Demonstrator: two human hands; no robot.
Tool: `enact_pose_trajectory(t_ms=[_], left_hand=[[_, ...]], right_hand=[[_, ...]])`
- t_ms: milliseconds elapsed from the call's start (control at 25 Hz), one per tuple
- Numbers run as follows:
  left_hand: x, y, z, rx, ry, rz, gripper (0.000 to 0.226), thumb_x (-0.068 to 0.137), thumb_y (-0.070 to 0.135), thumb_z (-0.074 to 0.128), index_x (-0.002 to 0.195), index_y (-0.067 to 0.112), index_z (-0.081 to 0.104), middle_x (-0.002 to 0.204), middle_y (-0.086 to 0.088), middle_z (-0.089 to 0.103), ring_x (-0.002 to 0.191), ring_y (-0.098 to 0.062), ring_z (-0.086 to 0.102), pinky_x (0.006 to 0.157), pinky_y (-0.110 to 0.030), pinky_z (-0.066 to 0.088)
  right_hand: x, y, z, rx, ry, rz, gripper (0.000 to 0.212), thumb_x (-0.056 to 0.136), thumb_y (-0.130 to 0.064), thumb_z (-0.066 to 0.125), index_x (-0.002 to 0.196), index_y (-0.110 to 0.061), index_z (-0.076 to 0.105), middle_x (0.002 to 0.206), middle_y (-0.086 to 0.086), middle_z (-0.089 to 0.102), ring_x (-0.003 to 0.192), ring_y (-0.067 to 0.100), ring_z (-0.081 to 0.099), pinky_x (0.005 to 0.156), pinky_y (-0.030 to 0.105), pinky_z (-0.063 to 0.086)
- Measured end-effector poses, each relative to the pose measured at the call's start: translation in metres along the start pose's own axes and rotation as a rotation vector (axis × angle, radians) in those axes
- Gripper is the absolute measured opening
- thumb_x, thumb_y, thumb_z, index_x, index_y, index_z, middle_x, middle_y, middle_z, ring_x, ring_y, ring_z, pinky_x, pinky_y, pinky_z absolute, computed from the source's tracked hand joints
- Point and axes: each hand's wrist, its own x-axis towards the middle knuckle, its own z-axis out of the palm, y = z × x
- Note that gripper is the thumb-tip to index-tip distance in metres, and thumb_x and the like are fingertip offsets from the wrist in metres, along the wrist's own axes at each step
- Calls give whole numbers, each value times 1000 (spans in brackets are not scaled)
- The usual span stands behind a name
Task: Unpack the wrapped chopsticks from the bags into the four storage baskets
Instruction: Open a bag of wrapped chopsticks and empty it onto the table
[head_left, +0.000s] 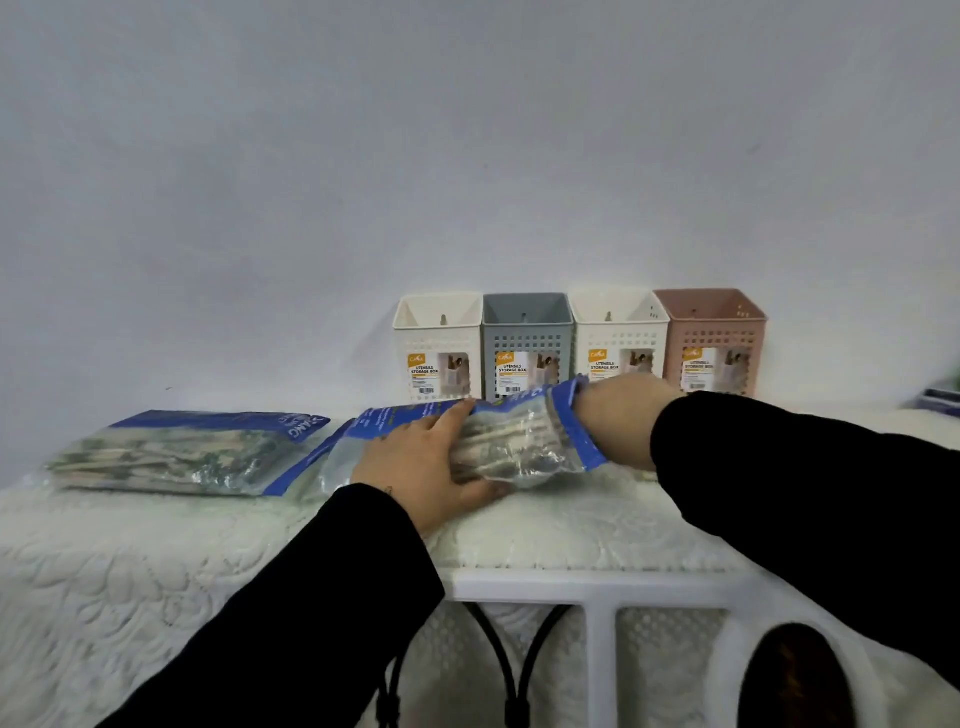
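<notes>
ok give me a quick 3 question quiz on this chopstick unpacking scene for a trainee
1. True or false: every storage basket is white.
2. What does the left hand rest on?
3. Which basket stands at the right end of the row: A grey, B pink, C white?

Key
1. False: the row runs white basket, grey basket, second white basket, pink basket.
2. The near bag of chopsticks; the right hand reaches its far end.
3. B.
</notes>
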Motion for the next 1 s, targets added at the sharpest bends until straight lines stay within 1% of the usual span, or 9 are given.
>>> enact_pose_trajectory(t_ms=[120,240,360,480,560,680,840,920,1000], left_hand=[[6,25,-8,89,-32,-76,95,70,69,57,149,31,19,146,-1,43,134,-24,40,113,-53,27],[12,74,-2,120,26,44,99,71,61,62,150,26,13,156,-1,25,144,-22,24,117,-58,12],[18,109,16,136,114,131,94,74,68,54,149,28,14,153,2,30,140,-22,30,116,-55,18],[26,110,31,195,195,77,68,85,56,50,143,28,28,143,4,44,130,-20,42,113,-50,25],[30,108,36,199,223,11,55,89,48,49,138,29,35,139,6,48,129,-20,44,114,-51,23],[29,111,40,202,233,-37,54,90,47,48,140,30,35,143,7,44,133,-20,40,117,-53,17],[31,111,42,190,201,-53,56,90,48,47,141,32,33,143,6,44,134,-21,39,117,-53,17],[31,110,43,191,198,-52,56,90,49,47,141,32,32,143,6,44,133,-22,39,117,-52,19],[31,110,43,196,191,-49,56,90,49,47,141,32,32,143,6,44,133,-22,39,116,-52,19]], right_hand=[[-4,28,32,-4,207,-30,45,89,-5,41,131,-22,35,105,6,62,86,30,63,64,37,50],[-13,47,46,40,252,-5,40,88,-1,42,121,-22,36,101,6,61,81,28,61,58,35,45],[-13,62,65,79,276,-3,39,85,-1,44,117,-22,36,100,6,61,80,28,62,59,37,48],[-12,93,89,115,246,29,50,84,-4,47,126,-26,32,98,5,63,76,26,62,62,37,53],[-15,119,106,178,204,83,49,85,-15,52,127,-29,31,104,4,64,80,26,63,67,37,54],[-17,152,125,293,168,118,46,85,-32,58,125,-28,35,113,4,64,91,26,63,76,35,53],[-10,180,130,455,-5,94,64,84,-57,58,137,-31,34,132,3,56,110,24,59,94,36,46],[-5,181,136,436,-59,103,73,80,-70,50,142,-37,29,145,1,44,122,24,52,101,40,41],[-6,175,140,366,-46,148,81,74,-82,30,145,-43,23,152,0,31,132,25,41,104,44,34]])
